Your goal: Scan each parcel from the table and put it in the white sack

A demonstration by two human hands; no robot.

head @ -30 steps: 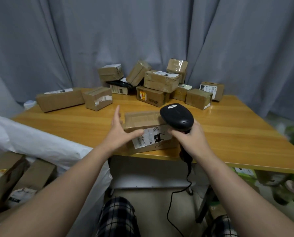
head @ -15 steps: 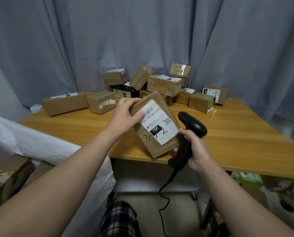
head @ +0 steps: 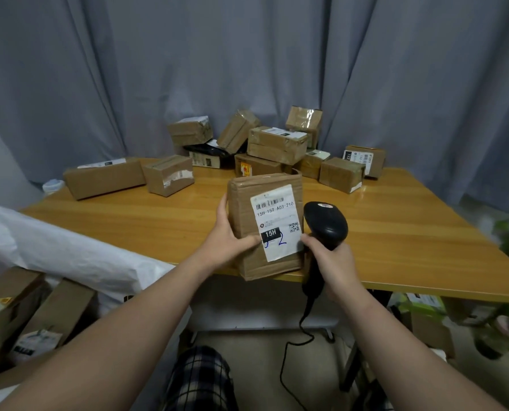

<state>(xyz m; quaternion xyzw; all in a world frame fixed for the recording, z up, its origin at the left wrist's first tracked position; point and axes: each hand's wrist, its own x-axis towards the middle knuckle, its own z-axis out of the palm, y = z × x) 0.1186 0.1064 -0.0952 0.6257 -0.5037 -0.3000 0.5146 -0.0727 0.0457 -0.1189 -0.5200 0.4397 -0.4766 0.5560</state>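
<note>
My left hand (head: 228, 243) grips a brown cardboard parcel (head: 244, 209) upright above the near edge of the wooden table (head: 128, 215), its white label with barcode facing me. My right hand (head: 330, 259) holds a black corded barcode scanner (head: 326, 223) just right of the parcel, its head beside the label. The white sack (head: 69, 256) lies at the lower left beside the table, with cardboard boxes (head: 40, 315) visible at its near side.
Several taped parcels (head: 277, 143) are piled at the table's far edge against a grey curtain (head: 247, 54). Two more boxes (head: 103, 178) sit at the far left of the table. The scanner cable (head: 291, 351) hangs to the floor. Clutter lies at the lower right.
The parcel was lifted off the table, turned from tilted to upright with its label facing me, and the scanner came round to its right side.
</note>
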